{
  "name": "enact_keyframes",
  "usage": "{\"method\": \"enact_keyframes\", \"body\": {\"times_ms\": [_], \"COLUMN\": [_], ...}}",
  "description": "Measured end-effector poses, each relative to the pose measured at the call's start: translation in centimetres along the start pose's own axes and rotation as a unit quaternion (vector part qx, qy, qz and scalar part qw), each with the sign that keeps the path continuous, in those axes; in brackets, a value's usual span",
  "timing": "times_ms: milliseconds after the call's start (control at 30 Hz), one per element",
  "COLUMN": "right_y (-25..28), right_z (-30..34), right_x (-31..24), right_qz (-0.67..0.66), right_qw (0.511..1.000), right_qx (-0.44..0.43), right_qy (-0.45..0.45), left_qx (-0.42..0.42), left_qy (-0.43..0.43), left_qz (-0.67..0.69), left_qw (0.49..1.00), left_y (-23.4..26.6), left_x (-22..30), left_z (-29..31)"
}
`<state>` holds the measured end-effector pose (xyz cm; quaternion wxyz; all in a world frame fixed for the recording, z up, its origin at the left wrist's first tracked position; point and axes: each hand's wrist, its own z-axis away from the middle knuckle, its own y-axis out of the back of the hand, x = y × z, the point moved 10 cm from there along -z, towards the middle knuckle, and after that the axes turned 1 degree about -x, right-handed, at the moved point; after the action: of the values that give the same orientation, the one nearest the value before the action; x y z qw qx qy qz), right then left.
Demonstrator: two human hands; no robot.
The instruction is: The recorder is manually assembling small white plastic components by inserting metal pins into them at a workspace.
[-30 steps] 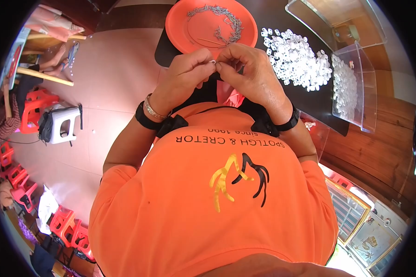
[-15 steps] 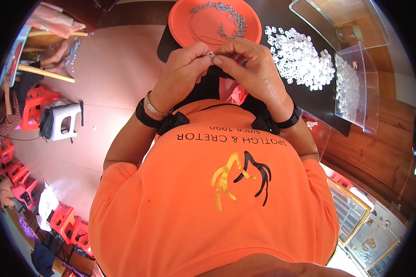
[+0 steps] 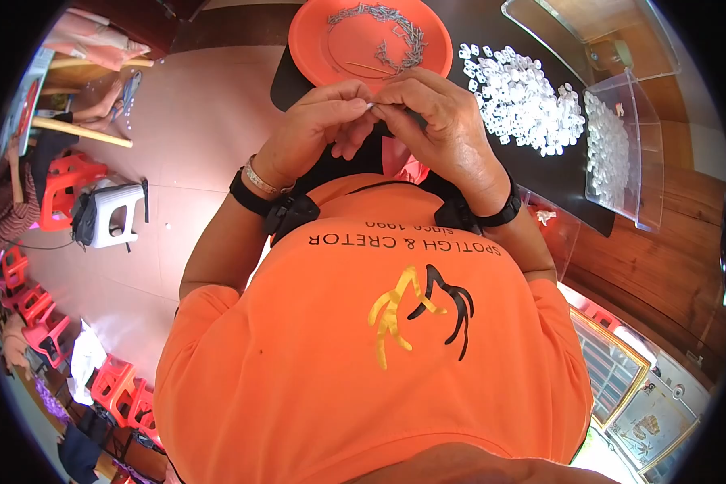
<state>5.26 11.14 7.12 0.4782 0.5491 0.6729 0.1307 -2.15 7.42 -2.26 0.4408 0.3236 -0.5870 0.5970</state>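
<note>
Thumb and forefinger of my left hand [image 3: 319, 129] pinch a small white plastic piece [image 3: 370, 106], its other fingers curled loosely below. My right hand [image 3: 436, 113] meets it from the other side with fingertips pressed together; whatever lies inside that pinch is hidden. Just beyond both hands is a round orange-red dish [image 3: 308, 50] with small grey metal pins or screws [image 3: 412, 40] in a curved band, plus a thin yellowish stick [image 3: 369, 66]. A heap of similar white plastic pieces [image 3: 528, 101] lies right of my right hand on the dark table [image 3: 569, 181].
A clear plastic box [image 3: 641, 161] holding more white pieces stands at the table's right edge, beside wooden panelling [image 3: 686, 250]. To the left are a white stool [image 3: 117, 214] with a black bag [image 3: 85, 216] and several red stools [image 3: 64, 189]. Another person's arm [image 3: 16, 173] shows at far left.
The white piece has turned and sunk slightly between my fingertips, so its hole no longer shows. My left hand's lower fingers have loosened and spread a little.
</note>
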Motion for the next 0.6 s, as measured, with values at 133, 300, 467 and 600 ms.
{"method": "enact_keyframes", "body": {"times_ms": [133, 300, 467, 600], "right_y": [0.3, -0.3, -1.8, -2.9], "right_z": [0.1, 0.0, -1.0, -3.4], "right_x": [-0.6, 0.0, 0.2, 2.6], "right_qz": [-0.028, -0.063, -0.106, -0.087], "right_qw": [0.999, 0.997, 0.990, 0.984], "right_qx": [0.009, -0.019, -0.073, -0.125], "right_qy": [0.014, -0.030, -0.061, -0.089], "left_qx": [0.003, 0.017, 0.063, 0.128], "left_qy": [0.014, 0.012, -0.002, -0.012], "left_qz": [0.027, 0.006, -0.101, -0.085], "left_qw": [1.000, 1.000, 0.993, 0.988], "left_y": [0.3, 0.7, 1.7, 3.4], "left_x": [-0.7, -0.9, -0.3, 0.0], "left_z": [-0.1, 0.1, 1.1, 1.8]}}
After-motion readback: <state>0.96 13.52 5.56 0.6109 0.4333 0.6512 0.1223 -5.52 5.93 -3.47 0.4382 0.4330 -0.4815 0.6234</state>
